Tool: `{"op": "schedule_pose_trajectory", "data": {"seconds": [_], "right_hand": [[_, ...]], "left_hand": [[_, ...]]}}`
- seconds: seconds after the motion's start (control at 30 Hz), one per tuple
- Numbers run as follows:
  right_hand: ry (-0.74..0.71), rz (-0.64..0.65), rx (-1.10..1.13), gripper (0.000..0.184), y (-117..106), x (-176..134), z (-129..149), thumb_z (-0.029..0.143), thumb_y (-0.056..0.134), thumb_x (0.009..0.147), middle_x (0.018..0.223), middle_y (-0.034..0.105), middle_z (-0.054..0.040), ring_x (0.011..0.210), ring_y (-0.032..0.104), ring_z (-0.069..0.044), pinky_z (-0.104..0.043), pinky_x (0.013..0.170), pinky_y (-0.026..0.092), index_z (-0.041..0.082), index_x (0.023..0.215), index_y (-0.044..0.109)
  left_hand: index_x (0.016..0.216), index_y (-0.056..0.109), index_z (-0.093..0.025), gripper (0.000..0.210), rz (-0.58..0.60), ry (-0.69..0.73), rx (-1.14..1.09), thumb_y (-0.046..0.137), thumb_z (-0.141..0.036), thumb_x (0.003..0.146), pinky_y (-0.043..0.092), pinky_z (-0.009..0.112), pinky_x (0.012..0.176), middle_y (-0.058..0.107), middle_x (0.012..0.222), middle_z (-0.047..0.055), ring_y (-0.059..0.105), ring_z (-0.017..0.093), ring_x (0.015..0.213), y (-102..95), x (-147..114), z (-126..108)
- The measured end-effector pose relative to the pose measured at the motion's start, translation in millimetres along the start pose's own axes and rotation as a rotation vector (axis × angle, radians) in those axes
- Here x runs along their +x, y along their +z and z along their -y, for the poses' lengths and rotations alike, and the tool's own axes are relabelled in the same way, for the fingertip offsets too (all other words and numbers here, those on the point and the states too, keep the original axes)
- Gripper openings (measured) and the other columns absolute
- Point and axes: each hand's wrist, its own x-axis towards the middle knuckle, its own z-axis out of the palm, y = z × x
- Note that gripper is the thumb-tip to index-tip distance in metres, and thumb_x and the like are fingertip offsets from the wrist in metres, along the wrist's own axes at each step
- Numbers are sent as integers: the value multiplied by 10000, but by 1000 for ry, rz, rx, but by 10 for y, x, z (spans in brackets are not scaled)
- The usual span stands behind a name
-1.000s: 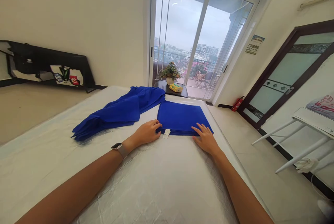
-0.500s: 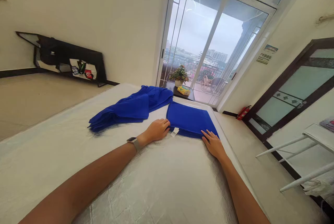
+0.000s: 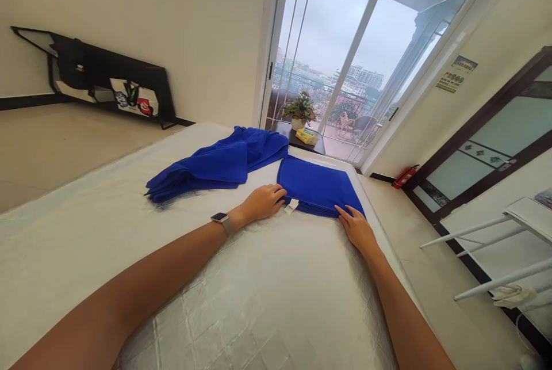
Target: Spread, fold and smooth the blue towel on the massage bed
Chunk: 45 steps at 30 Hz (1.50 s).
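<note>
A flat stack of folded blue fabric (image 3: pixel 317 177), with a small white tag (image 3: pixel 292 206) on its near edge, lies on a pale mattress with a shiny cover (image 3: pixel 241 301). At the stack's near left corner, my left hand (image 3: pixel 265 202), with a watch on the wrist, has its fingers pressed together around the edge; the fingertips are partly hidden. My right hand (image 3: pixel 357 229) rests at the near right corner, fingers stretched out and a little apart on the fabric. Left of the stack lies a looser heap of blue fabric (image 3: pixel 219 160), layered and uneven, untouched.
Beyond the mattress, a dark side table (image 3: pixel 321 147) bears a potted plant (image 3: pixel 298 110) and a yellow tissue pack (image 3: pixel 307 137). Sliding glass doors (image 3: pixel 332 53) stand behind. A black frame (image 3: pixel 112 82) lies along the left wall. On the right are a fire extinguisher (image 3: pixel 405 176) and a white-legged table (image 3: pixel 528 214).
The view has tilted slightly, so the fabric and mattress sit a little higher in the picture. My hands stay at the same two corners; the right fingers have shifted slightly.
</note>
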Motion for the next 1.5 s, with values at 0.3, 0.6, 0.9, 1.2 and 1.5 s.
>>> {"op": "schedule_pose_trajectory", "data": {"seconds": [0.3,0.6,0.9,1.2,1.5], "right_hand": [[356,-150,287,536,117,-10,-431,480,331,990,1464,520,-135,1336,488,-276,-442,1111,384,194,1265,690],[621,-193,534,447,65,42,-499,452,538,812,1045,748,-116,878,685,-235,-352,861,485,170,1103,725],[650,-250,553,373,56,54,-456,373,530,779,1005,739,-103,909,676,-240,-343,855,482,181,1043,710],[383,-216,76,368,-209,-13,-71,370,488,908,1234,620,-171,1152,575,-327,-475,1012,435,193,1137,715],[-43,197,161,728,-150,525,1182,820,381,888,1675,176,24,1521,95,-401,-701,1154,132,492,1535,311]], "left_hand": [[935,663,-232,228,42,-107,-273,562,-436,929,488,320,820,653,1052,46,636,175,871,-59,68,77],[1124,683,-272,261,117,-97,-278,608,-345,884,482,343,909,650,1135,52,641,223,1018,-114,62,115],[1048,651,-240,228,69,-85,-281,531,-406,949,485,353,892,648,1129,68,627,216,979,-30,41,94],[893,721,-260,389,67,-184,-511,473,-556,942,499,321,813,717,970,24,641,177,877,-127,43,136],[749,769,-259,358,1,-184,-288,494,-379,945,427,403,959,781,850,38,658,210,926,-197,23,348]]}}
